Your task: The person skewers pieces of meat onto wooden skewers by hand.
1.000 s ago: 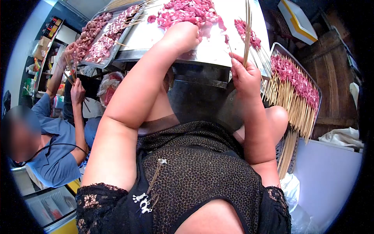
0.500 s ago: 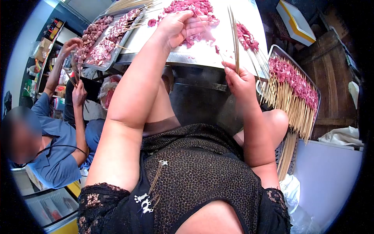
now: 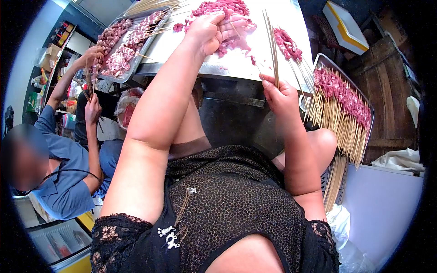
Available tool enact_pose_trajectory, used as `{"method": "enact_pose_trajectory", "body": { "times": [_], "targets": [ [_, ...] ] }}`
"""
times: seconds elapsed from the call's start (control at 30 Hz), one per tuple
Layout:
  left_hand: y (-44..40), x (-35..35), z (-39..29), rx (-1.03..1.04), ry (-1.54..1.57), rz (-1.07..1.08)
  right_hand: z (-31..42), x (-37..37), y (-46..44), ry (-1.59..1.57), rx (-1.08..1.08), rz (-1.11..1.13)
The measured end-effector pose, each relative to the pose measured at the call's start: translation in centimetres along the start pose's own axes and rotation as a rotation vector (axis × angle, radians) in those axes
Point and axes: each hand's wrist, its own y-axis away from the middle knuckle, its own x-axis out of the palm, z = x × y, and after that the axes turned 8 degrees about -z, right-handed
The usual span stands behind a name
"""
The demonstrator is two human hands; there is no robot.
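My left hand (image 3: 211, 34) is over the pile of raw meat pieces (image 3: 227, 8) on the white table (image 3: 182, 54), palm turned up and fingers stretched out. A thin stick-like line shows by its fingers; whether it is touched I cannot tell. Pinched in my right hand (image 3: 281, 95), near the table's front edge, is an upright bundle of thin sticks (image 3: 273, 50). A separate stick between thumb and finger bears a small meat piece (image 3: 253, 60) at its tip. Just beyond lie several loaded skewers (image 3: 287, 44).
At right, a metal tray (image 3: 373, 119) holds rows of meat skewers (image 3: 343, 98). Another tray (image 3: 136, 57) with skewers stands back left. A co-worker in blue (image 3: 68, 168) sits at left, sticks in one hand. A white and yellow box (image 3: 346, 27) is back right.
My left hand has risen off the meat, turned palm up and opened its fingers. My right hand has shifted slightly left and down with the sticks. The co-worker's raised hand has moved near the left tray.
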Motion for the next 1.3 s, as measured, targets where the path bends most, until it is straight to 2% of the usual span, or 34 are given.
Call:
{"method": "enact_pose_trajectory", "body": {
  "times": [0.3, 0.6, 0.67, 1.07, 1.3],
  "targets": [
    [-0.2, 0.0, 0.7, 0.048, -0.079, 0.065, -0.3, -0.2, -0.1, -0.019, -0.016, 0.003],
    [0.8, 1.0, 0.9, -0.012, 0.096, 0.102, -1.5, 0.4, -0.8, -0.097, -0.097, -0.042],
    [1.4, 1.3, 0.5, 0.03, -0.038, 0.117, -1.5, 0.3, -0.8, -0.09, -0.087, -0.036],
    [1.3, 1.7, 0.8, 0.086, 0.011, -0.001, -1.4, 0.7, -0.4, -0.033, -0.16, -0.045],
    [0.8, 1.2, 1.5, 0.096, 0.07, 0.054, -1.8, 1.3, -0.7, -0.114, -0.141, -0.02]
  ]
}}
